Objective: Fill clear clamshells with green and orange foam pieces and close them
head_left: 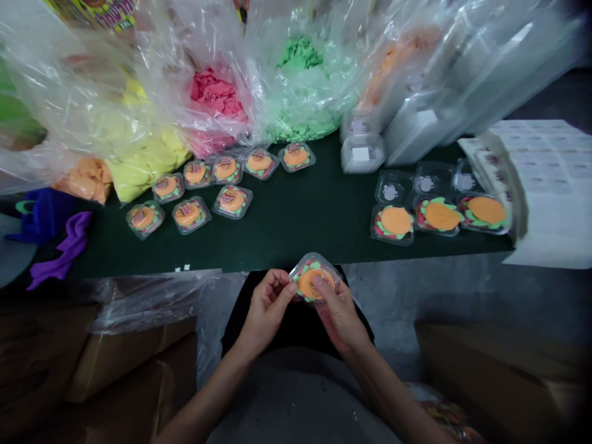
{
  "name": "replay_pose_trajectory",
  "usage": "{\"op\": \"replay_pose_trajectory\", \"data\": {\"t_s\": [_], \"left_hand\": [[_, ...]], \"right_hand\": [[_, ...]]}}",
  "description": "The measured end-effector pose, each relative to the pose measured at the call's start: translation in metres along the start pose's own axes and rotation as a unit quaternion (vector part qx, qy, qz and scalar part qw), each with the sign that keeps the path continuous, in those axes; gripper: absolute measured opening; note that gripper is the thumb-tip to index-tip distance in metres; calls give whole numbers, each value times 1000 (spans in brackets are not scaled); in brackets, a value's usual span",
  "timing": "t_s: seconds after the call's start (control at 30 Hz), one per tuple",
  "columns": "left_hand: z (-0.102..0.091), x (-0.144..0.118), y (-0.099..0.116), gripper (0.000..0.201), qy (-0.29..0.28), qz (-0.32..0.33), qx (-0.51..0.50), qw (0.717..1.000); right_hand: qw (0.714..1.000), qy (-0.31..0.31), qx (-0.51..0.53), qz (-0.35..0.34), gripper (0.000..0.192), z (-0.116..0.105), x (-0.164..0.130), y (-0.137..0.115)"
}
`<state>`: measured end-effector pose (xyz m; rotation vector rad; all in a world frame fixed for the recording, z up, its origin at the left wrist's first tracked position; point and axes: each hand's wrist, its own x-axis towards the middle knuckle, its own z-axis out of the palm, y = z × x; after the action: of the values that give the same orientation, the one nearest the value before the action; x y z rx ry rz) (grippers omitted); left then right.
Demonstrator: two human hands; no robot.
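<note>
Carefully held a box [305,275] in both hands above the lap [296,330], at the near edge of the table [287,228]. Pinched its left side between thumb and fingertips of the left hand [268,302], and gripped its right side with the right hand [340,311], with the thumb laid on top against a printed label [314,288], partly hidden. Judging by that grip, was probably smoothing the label down over the bun [306,285]. Called, most likely, for firm support from below and a light, even thumb stroke from the label's middle outward, rather than a hard jab, liable to dent the plastic or crease the print. Called, too, for a level hold, so as not to shift the filling. Had eight labelled boxes [232,201] to the left and three open boxes [438,216] to the right, beside printed sheets [550,191].
</note>
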<state>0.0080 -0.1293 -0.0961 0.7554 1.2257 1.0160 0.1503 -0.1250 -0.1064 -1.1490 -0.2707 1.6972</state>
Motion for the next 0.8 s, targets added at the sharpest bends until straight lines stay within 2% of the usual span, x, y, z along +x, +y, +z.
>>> {"op": "replay_pose_trajectory", "data": {"t_s": [0.13, 0.27, 0.5, 0.6, 0.7, 0.8], "left_hand": [[4, -2, 1, 23, 46, 18, -11, 999], [4, 2, 2, 25, 39, 9, -24, 999], [3, 9, -5, 30, 47, 6, -37, 998], [-5, 16, -5, 29, 27, -7, -60, 998], [-12, 24, 3, 27, 7, -21, -83, 996], [-15, 29, 13, 29, 0, -54, -153, 987]], "right_hand": [[1000, -1, 17, -14, 34, 3, -1, 6], [1000, -25, 13, -12, 30, -1, -2, 8], [999, -26, 19, 2, 32, -2, -1, 8], [998, -59, 10, 22, 32, -5, 3, 0], [996, -86, -6, 15, 28, -9, 8, -15], [992, -124, -23, 2, 34, -9, 13, -26]]}}
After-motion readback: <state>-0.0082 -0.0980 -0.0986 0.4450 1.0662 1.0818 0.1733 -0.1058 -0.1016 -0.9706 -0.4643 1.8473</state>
